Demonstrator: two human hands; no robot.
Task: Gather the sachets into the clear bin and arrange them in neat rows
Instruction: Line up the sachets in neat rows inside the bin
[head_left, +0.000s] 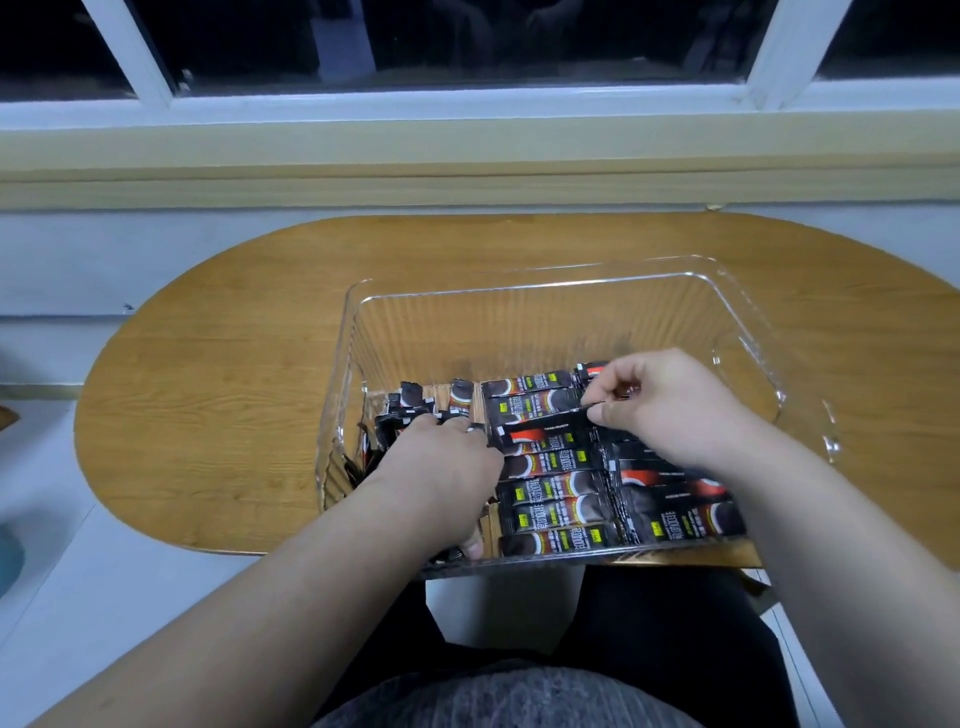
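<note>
A clear ribbed plastic bin (545, 306) stands on the wooden table. Several black sachets with red and white print lie inside it. A stacked row (558, 499) runs down the middle, another batch (675, 512) lies at the right, and a looser bunch (415, 402) stands at the left. My left hand (441, 462) reaches down into the bin's left part, fingers curled among the loose sachets. My right hand (670, 400) pinches the end of one sachet (545, 428) that lies tilted across the middle row.
The oval wooden table (218, 395) stands against a wall under a white-framed window (467, 98). My lap and dark trousers are below the table's near edge. Pale floor shows at the left.
</note>
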